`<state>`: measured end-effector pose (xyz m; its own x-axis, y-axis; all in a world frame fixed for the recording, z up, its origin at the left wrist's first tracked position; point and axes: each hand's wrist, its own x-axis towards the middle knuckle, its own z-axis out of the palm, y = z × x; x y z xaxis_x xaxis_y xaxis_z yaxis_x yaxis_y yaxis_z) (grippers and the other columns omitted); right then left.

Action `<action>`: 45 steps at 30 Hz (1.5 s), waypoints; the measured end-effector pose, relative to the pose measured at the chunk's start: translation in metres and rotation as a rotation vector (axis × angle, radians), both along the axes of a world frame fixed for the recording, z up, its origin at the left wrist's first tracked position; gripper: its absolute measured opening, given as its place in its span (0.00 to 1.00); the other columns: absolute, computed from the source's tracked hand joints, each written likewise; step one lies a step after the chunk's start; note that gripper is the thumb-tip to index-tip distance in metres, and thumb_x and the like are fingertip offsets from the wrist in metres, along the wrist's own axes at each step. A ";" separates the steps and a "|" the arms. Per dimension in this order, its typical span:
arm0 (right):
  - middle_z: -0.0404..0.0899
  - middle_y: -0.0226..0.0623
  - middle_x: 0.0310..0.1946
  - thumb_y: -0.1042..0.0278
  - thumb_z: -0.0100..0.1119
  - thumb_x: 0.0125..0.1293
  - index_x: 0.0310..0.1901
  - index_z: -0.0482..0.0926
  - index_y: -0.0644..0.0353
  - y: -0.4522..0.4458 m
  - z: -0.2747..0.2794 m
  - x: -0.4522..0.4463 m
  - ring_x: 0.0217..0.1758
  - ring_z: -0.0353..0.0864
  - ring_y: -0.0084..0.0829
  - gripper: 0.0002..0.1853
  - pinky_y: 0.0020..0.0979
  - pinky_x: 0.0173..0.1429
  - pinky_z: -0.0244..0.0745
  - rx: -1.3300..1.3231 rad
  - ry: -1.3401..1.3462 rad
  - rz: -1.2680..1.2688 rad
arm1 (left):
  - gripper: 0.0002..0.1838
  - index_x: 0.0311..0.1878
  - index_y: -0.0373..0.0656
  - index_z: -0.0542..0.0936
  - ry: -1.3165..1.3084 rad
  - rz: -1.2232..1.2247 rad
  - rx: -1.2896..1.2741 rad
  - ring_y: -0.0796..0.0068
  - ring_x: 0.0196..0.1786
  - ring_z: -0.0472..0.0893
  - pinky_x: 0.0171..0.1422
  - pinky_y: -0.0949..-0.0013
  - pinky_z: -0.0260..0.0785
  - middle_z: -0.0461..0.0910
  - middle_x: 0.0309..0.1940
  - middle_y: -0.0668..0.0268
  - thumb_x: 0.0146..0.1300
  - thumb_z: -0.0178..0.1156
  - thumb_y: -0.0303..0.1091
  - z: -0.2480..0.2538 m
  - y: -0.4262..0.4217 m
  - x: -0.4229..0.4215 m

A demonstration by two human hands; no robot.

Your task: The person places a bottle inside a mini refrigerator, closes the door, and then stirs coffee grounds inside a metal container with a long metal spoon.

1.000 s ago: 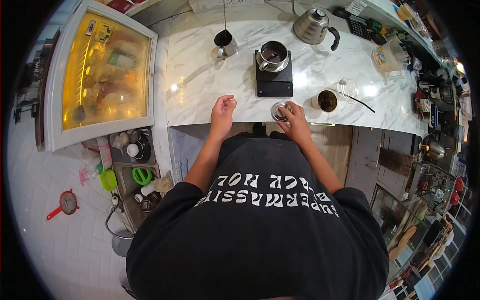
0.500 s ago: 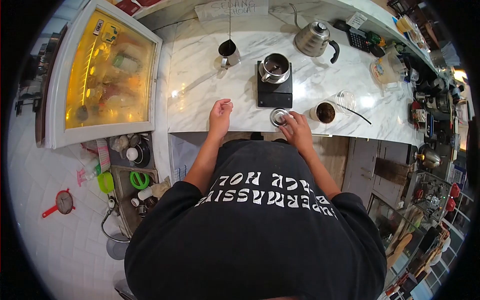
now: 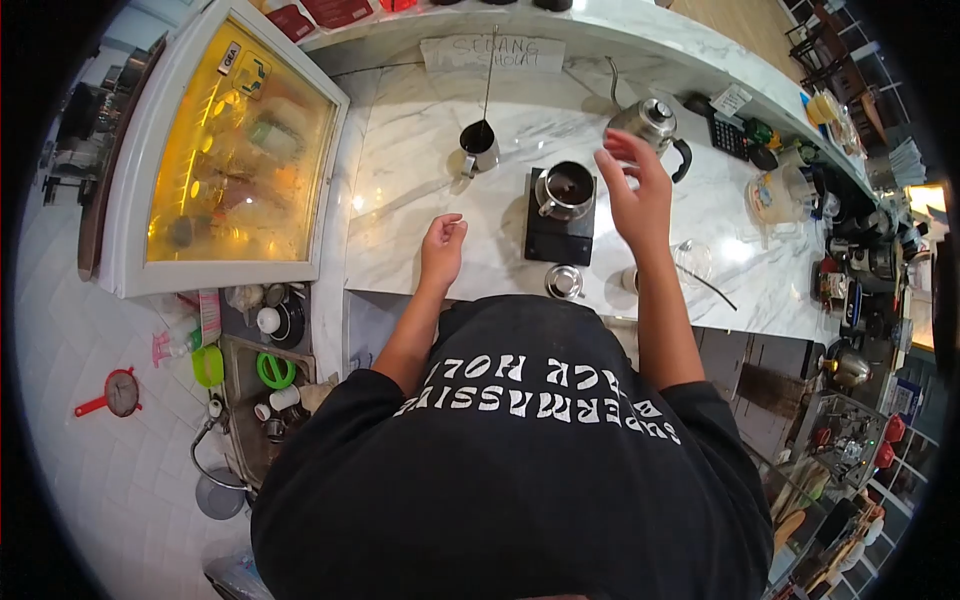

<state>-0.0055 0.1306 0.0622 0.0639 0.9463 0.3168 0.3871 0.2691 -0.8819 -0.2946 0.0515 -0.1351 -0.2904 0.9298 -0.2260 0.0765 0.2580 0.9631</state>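
- The right hand (image 3: 640,198) is raised over the white, grey-veined marble desk (image 3: 390,245), its grip wide, with fingers stretched forward and thumb apart.
- Its fingertips overlap, in this view, the edge of the brushed-steel gooseneck kettle (image 3: 647,118) with a black handle (image 3: 683,160); whether they touch cannot be told.
- The kettle stands on the desk, beyond the hand.
- The left hand (image 3: 441,252) is held near the front edge of the desk, its grip fairly narrow, fingers loosely bent.
- Between the hands, a round steel cup (image 3: 568,190) with dark contents sits on a flat black rectangular scale (image 3: 560,247).
- Just in front of the scale, near the desk edge, lies a round silver metal piece (image 3: 565,281).
- Farther back on the left stands a small steel pitcher (image 3: 481,152) with a side handle.
- Right of the forearm, a thin black straw (image 3: 706,286) lies beside a clear plastic piece (image 3: 692,260).
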 end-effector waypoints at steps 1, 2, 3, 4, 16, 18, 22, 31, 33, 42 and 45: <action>0.89 0.39 0.50 0.60 0.71 0.71 0.60 0.85 0.58 0.019 0.005 -0.003 0.53 0.87 0.32 0.19 0.36 0.56 0.80 -0.057 0.039 0.058 | 0.16 0.59 0.43 0.83 0.031 0.005 0.014 0.75 0.48 0.80 0.59 0.69 0.71 0.83 0.42 0.67 0.74 0.68 0.39 -0.004 0.003 -0.001; 0.89 0.40 0.51 0.59 0.71 0.72 0.61 0.85 0.58 0.039 0.008 -0.007 0.53 0.87 0.32 0.20 0.35 0.57 0.80 -0.117 0.077 0.116 | 0.17 0.59 0.44 0.83 0.190 -0.010 0.046 0.71 0.51 0.80 0.61 0.66 0.70 0.83 0.44 0.66 0.72 0.69 0.39 -0.008 0.006 -0.003; 0.88 0.39 0.51 0.58 0.70 0.73 0.62 0.84 0.60 0.056 0.011 -0.013 0.53 0.86 0.30 0.21 0.34 0.57 0.80 -0.148 0.055 0.150 | 0.17 0.58 0.45 0.83 0.349 -0.024 0.074 0.67 0.55 0.79 0.63 0.62 0.69 0.83 0.46 0.65 0.70 0.70 0.39 -0.011 0.008 -0.004; 0.88 0.39 0.50 0.57 0.69 0.74 0.62 0.84 0.61 0.072 0.014 -0.020 0.53 0.85 0.29 0.22 0.33 0.57 0.79 -0.181 0.032 0.185 | 0.18 0.58 0.46 0.84 0.506 -0.038 0.100 0.63 0.58 0.79 0.65 0.59 0.68 0.83 0.48 0.63 0.68 0.71 0.38 -0.012 0.009 -0.004; 0.84 0.42 0.58 0.37 0.67 0.70 0.70 0.78 0.61 0.201 -0.056 -0.104 0.59 0.81 0.34 0.38 0.39 0.58 0.79 -0.625 -0.120 0.305 | 0.21 0.57 0.48 0.83 1.050 0.028 0.198 0.52 0.70 0.70 0.72 0.45 0.57 0.75 0.63 0.59 0.62 0.72 0.41 -0.007 0.006 0.005; 0.84 0.39 0.59 0.37 0.66 0.71 0.70 0.78 0.59 0.206 -0.063 -0.118 0.60 0.80 0.35 0.37 0.40 0.59 0.79 -0.658 -0.113 0.289 | 0.21 0.57 0.48 0.83 1.060 0.039 0.197 0.52 0.71 0.70 0.71 0.45 0.57 0.75 0.63 0.58 0.62 0.72 0.42 -0.007 0.008 0.006; 0.87 0.40 0.54 0.45 0.60 0.76 0.63 0.84 0.58 0.217 -0.077 -0.133 0.60 0.81 0.37 0.26 0.39 0.61 0.78 -0.675 -0.032 0.406 | 0.22 0.58 0.48 0.83 1.054 0.034 0.172 0.51 0.71 0.69 0.73 0.44 0.56 0.74 0.64 0.58 0.62 0.72 0.42 -0.006 0.009 0.005; 0.89 0.48 0.36 0.55 0.55 0.80 0.49 0.88 0.64 0.186 -0.045 -0.123 0.41 0.88 0.46 0.19 0.41 0.52 0.79 -0.380 -0.364 0.582 | 0.22 0.58 0.47 0.83 1.072 0.033 0.172 0.52 0.71 0.70 0.71 0.45 0.57 0.75 0.63 0.57 0.62 0.72 0.42 -0.004 0.009 0.005; 0.89 0.42 0.35 0.55 0.55 0.81 0.48 0.87 0.64 0.175 -0.035 -0.116 0.39 0.87 0.36 0.19 0.35 0.49 0.78 -0.282 -0.437 0.566 | 0.21 0.57 0.47 0.83 1.086 0.040 0.183 0.52 0.70 0.70 0.70 0.45 0.57 0.76 0.62 0.58 0.62 0.72 0.43 -0.005 0.009 0.005; 0.93 0.39 0.38 0.56 0.54 0.83 0.48 0.88 0.65 0.125 -0.014 -0.073 0.41 0.87 0.29 0.20 0.34 0.51 0.78 -0.136 -0.143 0.265 | 0.20 0.56 0.48 0.84 1.074 0.057 0.208 0.54 0.71 0.70 0.73 0.46 0.57 0.76 0.62 0.60 0.62 0.72 0.42 -0.015 0.005 0.005; 0.94 0.36 0.38 0.55 0.54 0.82 0.46 0.89 0.66 0.116 -0.015 -0.058 0.42 0.87 0.27 0.22 0.31 0.52 0.77 -0.137 -0.025 0.134 | 0.20 0.55 0.48 0.84 1.053 0.040 0.225 0.54 0.70 0.70 0.73 0.47 0.57 0.76 0.62 0.60 0.62 0.72 0.42 -0.017 0.001 0.003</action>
